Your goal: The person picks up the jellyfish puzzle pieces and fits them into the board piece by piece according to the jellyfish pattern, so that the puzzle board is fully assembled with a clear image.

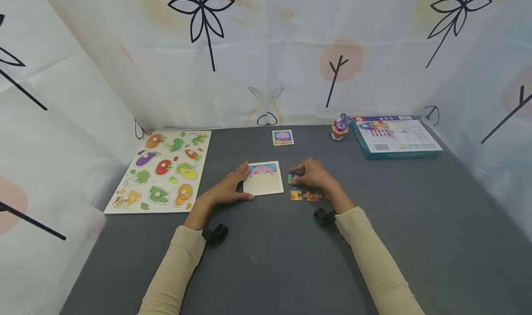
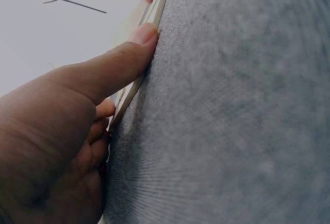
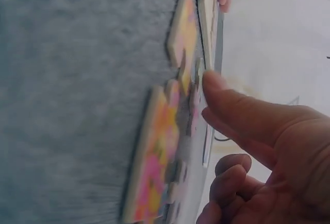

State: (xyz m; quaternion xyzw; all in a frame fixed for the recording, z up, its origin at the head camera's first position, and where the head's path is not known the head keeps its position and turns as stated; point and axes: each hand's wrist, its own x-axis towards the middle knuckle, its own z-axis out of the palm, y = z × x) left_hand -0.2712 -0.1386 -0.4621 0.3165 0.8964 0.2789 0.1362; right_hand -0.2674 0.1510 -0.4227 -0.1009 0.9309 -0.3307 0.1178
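My left hand (image 1: 226, 188) holds a small square puzzle board (image 1: 266, 184) by its left side, thumb at the lower edge and fingers at the upper left corner. The board has a pink animal's head across its top part, with bare wood below. In the left wrist view the thumb (image 2: 118, 64) lies along the board's edge. To the right, my right hand (image 1: 314, 174) pinches a puzzle piece (image 1: 290, 179) between thumb and finger, low at the table. Just below it lie a yellow-orange piece (image 1: 296, 195) and more orange-pink pieces (image 1: 312, 196), partly hidden by the hand in the head view.
Behind the board lies a small picture card (image 1: 283, 137). A purple-and-yellow figurine (image 1: 340, 127) stands beside a flat teal-edged box (image 1: 399, 137) at the back right. On the left lies a large vegetable picture board (image 1: 160, 174). White printed cloth (image 1: 266, 51) walls the grey table.
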